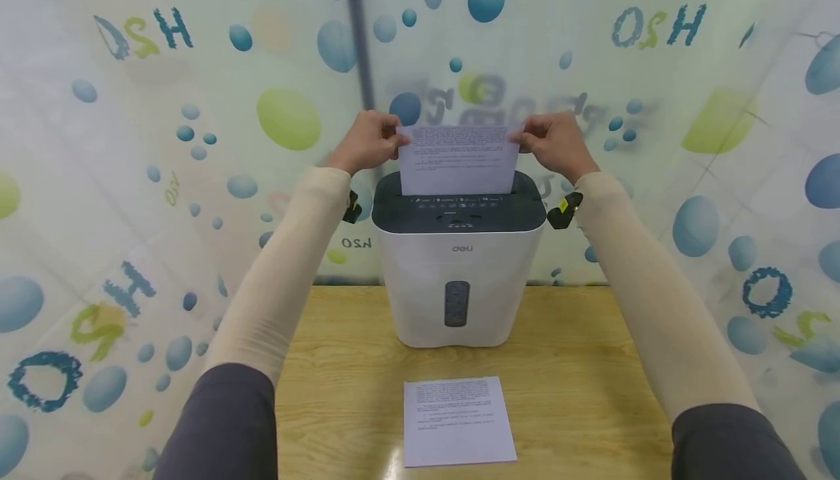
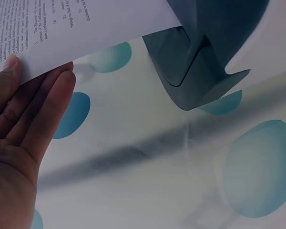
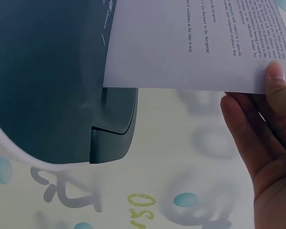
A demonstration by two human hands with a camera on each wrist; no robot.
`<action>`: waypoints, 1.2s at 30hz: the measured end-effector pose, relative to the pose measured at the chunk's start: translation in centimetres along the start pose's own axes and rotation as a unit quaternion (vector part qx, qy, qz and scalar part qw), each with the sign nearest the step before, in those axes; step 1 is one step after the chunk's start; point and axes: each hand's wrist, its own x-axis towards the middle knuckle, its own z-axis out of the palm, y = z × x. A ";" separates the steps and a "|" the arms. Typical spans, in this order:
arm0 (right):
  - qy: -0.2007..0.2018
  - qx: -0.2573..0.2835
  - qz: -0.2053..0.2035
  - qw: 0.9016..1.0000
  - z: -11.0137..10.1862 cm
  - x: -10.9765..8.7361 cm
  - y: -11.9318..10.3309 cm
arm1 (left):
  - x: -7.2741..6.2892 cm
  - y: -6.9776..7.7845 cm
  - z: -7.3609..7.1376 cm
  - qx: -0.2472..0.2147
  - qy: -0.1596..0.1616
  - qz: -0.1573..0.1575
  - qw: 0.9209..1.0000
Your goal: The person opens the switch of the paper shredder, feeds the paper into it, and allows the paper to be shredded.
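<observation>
A printed sheet of paper (image 1: 458, 163) stands upright with its lower edge in the slot of a paper shredder (image 1: 462, 276), which has a white body and a dark top. My left hand (image 1: 370, 141) pinches the sheet's left edge near its top corner. On the opposite edge, my right hand (image 1: 556, 144) pinches it between thumb and fingers. In the left wrist view the thumb lies on the printed face of the paper (image 2: 100, 24), with fingers behind. The right wrist view shows the same kind of hold on the sheet (image 3: 157, 57). The paper's lower end is hidden inside the shredder.
Another printed sheet (image 1: 459, 422) lies flat on the wooden table (image 1: 341, 363), in front of the shredder. Behind and to both sides hangs a pale curtain (image 1: 197, 101) with blue and green spots. Dark wrist cameras (image 1: 564, 211) sit close to the shredder's sides.
</observation>
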 end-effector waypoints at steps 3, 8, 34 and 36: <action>-0.008 -0.006 -0.003 1.000 0.0 0.0 0.0 | -0.1 -0.1 0.2 0.003 -0.003 -0.001 1.000; -0.035 -0.029 0.003 0.999 -0.2 0.1 0.1 | -0.1 -0.1 0.4 0.020 -0.021 -0.002 1.000; -0.143 -0.071 0.029 0.987 0.1 -0.4 0.6 | -0.5 -1.0 2.1 0.025 -0.114 -0.033 0.993; -0.152 -0.076 0.030 0.985 0.3 -0.5 0.6 | -0.6 -1.2 2.3 0.029 -0.123 -0.034 0.991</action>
